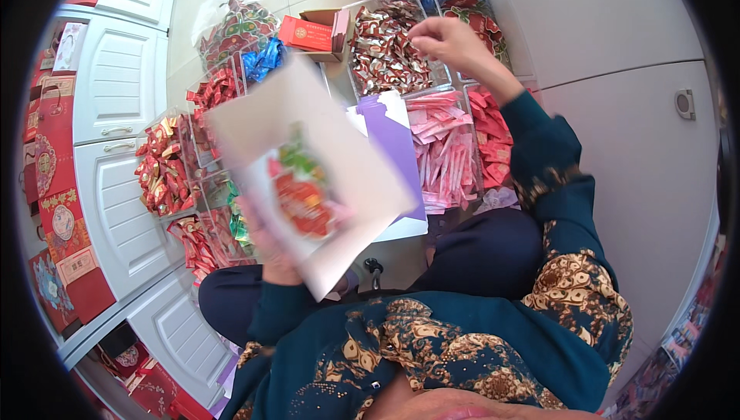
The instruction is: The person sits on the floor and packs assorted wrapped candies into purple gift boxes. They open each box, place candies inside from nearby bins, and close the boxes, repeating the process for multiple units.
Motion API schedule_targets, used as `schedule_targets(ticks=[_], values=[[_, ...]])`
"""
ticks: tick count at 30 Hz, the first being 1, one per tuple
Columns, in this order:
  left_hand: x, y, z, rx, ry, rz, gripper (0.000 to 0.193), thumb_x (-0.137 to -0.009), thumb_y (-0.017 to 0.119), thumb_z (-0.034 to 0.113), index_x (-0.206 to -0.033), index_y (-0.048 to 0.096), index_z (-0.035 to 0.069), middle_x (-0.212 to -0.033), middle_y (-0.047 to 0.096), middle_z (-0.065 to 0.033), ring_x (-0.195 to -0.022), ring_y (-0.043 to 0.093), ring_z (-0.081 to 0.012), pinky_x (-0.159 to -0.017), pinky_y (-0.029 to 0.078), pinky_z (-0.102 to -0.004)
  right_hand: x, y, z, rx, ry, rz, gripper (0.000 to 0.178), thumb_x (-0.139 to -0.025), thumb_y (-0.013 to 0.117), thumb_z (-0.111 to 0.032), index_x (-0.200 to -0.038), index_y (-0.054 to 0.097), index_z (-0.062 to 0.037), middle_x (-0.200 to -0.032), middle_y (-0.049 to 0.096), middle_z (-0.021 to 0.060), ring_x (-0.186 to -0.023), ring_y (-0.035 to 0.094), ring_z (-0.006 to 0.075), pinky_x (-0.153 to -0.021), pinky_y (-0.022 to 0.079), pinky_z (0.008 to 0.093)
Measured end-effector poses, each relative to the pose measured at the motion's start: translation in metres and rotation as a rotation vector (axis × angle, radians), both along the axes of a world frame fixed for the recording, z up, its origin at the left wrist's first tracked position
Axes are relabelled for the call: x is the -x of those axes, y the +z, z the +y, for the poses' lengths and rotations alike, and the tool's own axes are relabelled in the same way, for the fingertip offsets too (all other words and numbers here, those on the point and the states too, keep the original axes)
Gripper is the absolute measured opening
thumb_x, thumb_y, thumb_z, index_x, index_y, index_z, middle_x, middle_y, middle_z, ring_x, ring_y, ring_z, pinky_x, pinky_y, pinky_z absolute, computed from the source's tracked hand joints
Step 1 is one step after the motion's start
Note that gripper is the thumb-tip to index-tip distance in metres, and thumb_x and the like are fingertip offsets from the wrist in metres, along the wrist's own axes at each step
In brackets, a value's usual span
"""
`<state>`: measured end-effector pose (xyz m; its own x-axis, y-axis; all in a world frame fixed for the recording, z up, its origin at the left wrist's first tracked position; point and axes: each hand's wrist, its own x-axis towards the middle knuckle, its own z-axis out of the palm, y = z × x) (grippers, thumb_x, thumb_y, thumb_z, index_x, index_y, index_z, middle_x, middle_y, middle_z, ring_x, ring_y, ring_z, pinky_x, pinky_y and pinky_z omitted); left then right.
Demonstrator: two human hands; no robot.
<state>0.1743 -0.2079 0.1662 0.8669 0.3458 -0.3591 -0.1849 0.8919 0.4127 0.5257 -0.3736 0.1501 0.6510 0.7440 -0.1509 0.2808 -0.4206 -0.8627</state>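
My left hand [268, 241] grips a white open box [358, 181] by its side, tilted and blurred by motion. Inside the box lies a red packet [301, 200] with a green top, too smeared to tell its kind. My right hand [449, 41] hovers at the edge of a clear bin of brown-and-white wrapped candies [389, 46]. Its fingers are curled together, and what they hold, if anything, I cannot make out. Beneath the box, purple and white card pieces [393, 131] lie partly covered.
Clear bins hold long pink packets [439, 142], red packets [489, 139], red-gold candies [164, 169] and blue packets [264, 58]. A small cardboard box with red cartons [308, 33] stands at the back. White cabinets [119, 73] line the left; a grey panel [617, 173] is at right.
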Motion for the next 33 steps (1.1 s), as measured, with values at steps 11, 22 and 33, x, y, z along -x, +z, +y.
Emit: schedule_targets(ticks=[11,22,33], values=[[0.108,0.08,0.17,-0.424,0.109,-0.141,0.056,-0.097,0.045,0.039,-0.142,0.034,0.007,-0.135,0.046,-0.0132,-0.121,0.048,-0.0289,-0.104,0.038,-0.0435,-0.017,-0.173,0.043,0.583,-0.2,-0.462,0.024,-0.084,0.048,-0.005,-0.103,0.056,0.0078,-0.098,0.064,0.0307,-0.093,0.064,0.0438,-0.082,0.051,0.0496],[0.092,-0.073,0.184,-0.173,0.292,0.25,0.058,-0.092,0.06,0.042,-0.134,0.045,0.004,-0.128,0.057,-0.0118,-0.114,0.056,-0.0272,-0.1,0.044,-0.0418,0.019,0.059,0.064,0.363,0.156,0.189,0.023,-0.089,0.064,-0.02,-0.101,0.062,-0.0006,-0.078,0.066,0.0045,-0.062,0.061,0.0071,-0.05,0.046,0.021],[0.095,-0.115,0.167,0.027,0.272,0.125,0.062,-0.091,0.058,0.047,-0.134,0.045,0.004,-0.128,0.056,-0.0135,-0.114,0.057,-0.0291,-0.1,0.045,-0.0433,0.035,-0.012,0.218,0.431,0.232,-0.723,0.064,-0.077,0.073,-0.033,-0.129,0.051,-0.0025,-0.111,0.064,0.0214,-0.105,0.061,0.036,-0.091,0.048,0.0405]])
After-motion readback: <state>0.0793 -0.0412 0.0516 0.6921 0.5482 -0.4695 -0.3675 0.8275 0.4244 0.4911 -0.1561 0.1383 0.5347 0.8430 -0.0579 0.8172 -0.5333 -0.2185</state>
